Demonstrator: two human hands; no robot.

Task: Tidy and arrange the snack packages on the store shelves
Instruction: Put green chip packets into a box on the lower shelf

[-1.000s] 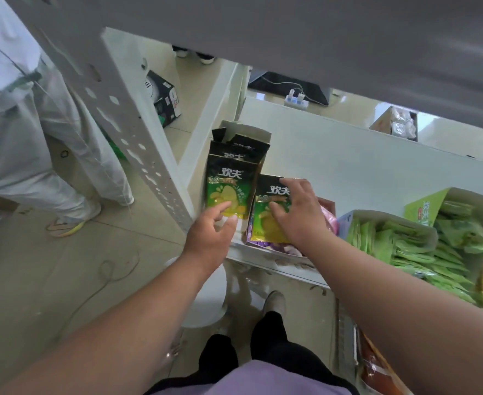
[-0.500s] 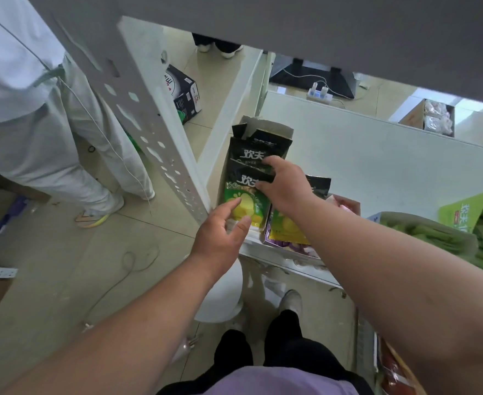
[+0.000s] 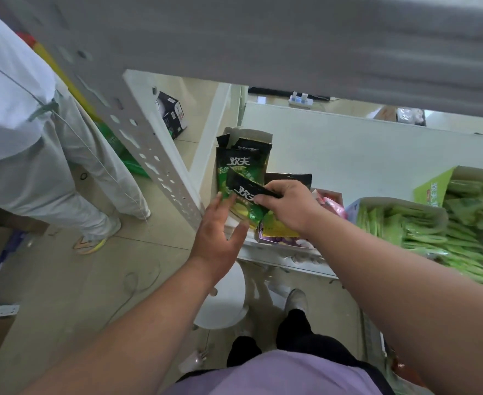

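Item: black-and-green snack packet (image 3: 247,199), one, in transit. My right hand (image 3: 290,206) pinches it by its dark top edge, thumb and fingers curled over the seal; the packet hangs tilted, its long axis running from about 10 o'clock down to 4 o'clock, the yellow-green printed end lowest.

Item: my left hand (image 3: 220,232), open, fingers straight and slightly spread, holding nothing. Its fingertips (image 3: 225,198) reach up to the packet's lower left edge; I cannot tell whether they quite touch it.

Item: open carton (image 3: 251,136) of matching packets, at the left end of the shelf (image 3: 348,155), at 12 o'clock from both hands. The row of upright packets (image 3: 239,163) inside stands just behind the one I carry.

Item: a second black-topped packet (image 3: 288,179), lying over a pink-and-purple pile (image 3: 333,205), under my right hand at its 12 to 1 o'clock.

Item: two boxes of light green sachets (image 3: 422,232), at 3 o'clock, well apart from this job.

Judgement: the carried packet goes to the front of the carton row. The carton lies up and slightly left of it, so the packet needs turning upright, its long axis to 12 o'clock. The right hand does the carrying and the left, lower and on the carton side, is placed to steady the bottom edge.

Other: a person in light clothes (image 3: 21,124) stands at 9 o'clock beyond the perforated upright (image 3: 149,158).
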